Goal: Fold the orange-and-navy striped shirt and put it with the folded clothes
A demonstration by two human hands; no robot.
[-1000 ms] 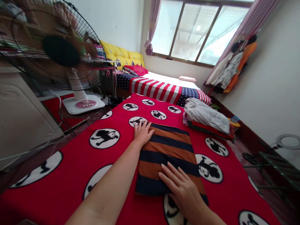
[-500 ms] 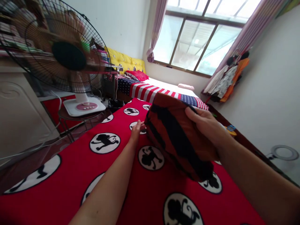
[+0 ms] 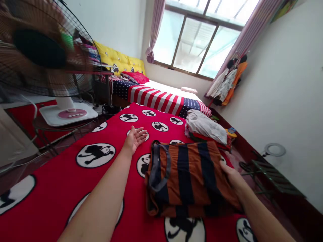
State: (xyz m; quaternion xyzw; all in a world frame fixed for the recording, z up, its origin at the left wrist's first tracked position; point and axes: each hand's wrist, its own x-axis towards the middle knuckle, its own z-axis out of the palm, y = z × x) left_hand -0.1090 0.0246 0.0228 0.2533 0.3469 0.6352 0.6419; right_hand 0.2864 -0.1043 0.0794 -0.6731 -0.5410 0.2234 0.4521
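Observation:
A folded T-shirt point(image 3: 186, 171) with rust-brown and navy stripes lies low over the red blanket point(image 3: 131, 198), its grey neckband at the left end. My right hand point(image 3: 230, 174) grips the shirt's right edge, with the fingers partly hidden by the cloth. Palm up and fingers spread, my left hand point(image 3: 136, 138) is apart from the shirt, up and to its left, and holds nothing. Behind the shirt, a pile of folded clothes point(image 3: 205, 126) rests on the blanket with a white-grey garment on top.
A spinning fan point(image 3: 40, 50) stands on a stool at the left. At the back is a bed with a stars-and-stripes cover point(image 3: 156, 97) below a window point(image 3: 194, 43). Clothes point(image 3: 230, 82) hang on the right wall, above a ring-shaped light point(image 3: 275, 149).
The striped shirt has turned from a tilted, raised position to lying flatter, its neckband now showing. My left hand has moved left, away from it, and opened. The clothes pile has come into sight.

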